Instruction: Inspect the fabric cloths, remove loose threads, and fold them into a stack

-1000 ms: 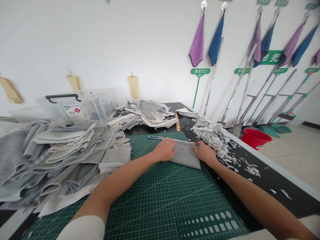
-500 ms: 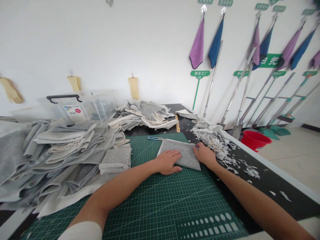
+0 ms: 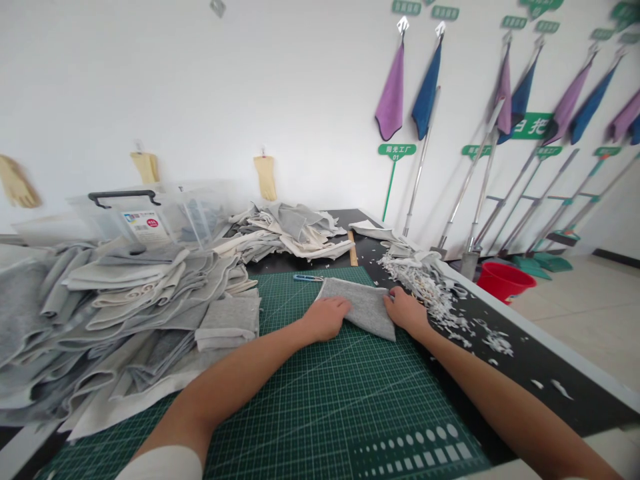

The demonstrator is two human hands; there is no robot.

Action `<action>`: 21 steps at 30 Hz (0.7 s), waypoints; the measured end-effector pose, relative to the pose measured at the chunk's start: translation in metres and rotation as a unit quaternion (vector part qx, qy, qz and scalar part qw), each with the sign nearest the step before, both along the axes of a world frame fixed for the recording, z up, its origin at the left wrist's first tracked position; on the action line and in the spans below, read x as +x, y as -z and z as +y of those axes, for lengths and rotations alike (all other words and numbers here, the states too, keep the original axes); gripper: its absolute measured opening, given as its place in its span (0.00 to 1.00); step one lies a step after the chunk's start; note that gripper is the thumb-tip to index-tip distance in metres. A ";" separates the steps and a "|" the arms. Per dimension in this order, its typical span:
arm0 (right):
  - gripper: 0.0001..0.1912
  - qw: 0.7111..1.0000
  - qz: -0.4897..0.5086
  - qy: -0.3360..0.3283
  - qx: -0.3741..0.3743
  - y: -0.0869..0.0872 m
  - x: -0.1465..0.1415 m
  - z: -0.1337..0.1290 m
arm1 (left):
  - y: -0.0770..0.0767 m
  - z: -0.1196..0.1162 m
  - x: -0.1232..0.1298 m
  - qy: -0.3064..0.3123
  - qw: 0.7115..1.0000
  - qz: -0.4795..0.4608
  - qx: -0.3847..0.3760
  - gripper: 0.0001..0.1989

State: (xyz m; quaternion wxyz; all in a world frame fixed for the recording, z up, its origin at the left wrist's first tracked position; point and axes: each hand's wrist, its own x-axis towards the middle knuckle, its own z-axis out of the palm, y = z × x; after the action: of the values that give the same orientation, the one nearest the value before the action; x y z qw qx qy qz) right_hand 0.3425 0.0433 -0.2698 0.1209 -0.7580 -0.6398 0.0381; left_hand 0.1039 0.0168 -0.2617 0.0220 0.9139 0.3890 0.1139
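As the left hand [image 3: 326,319] rests half-curled on its near left side, a gray fabric piece [image 3: 367,310] lies between both hands on a green cutting mat [image 3: 340,407]. The right hand [image 3: 406,312] bends fingers at the right edge, any pinch unclear; light, even pressure would best prevent creases.

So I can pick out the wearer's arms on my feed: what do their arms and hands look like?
The left hand and right hand are bare, with no gloves, watch or bracelet visible. A plain white sleeve ends above the left elbow; no right sleeve shows.
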 end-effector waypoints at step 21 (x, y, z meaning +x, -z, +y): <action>0.20 1.000 -0.025 -0.006 0.002 -0.003 -0.004 -0.005 | -0.007 0.001 -0.010 -0.131 0.990 0.045 0.005 0.14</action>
State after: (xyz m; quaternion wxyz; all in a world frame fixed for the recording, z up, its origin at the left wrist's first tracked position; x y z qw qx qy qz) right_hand 0.3388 0.0387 -0.2670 0.1064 -0.7548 -0.6469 0.0188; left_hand 0.0935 0.0178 -0.2542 -0.0150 0.8594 0.5054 0.0763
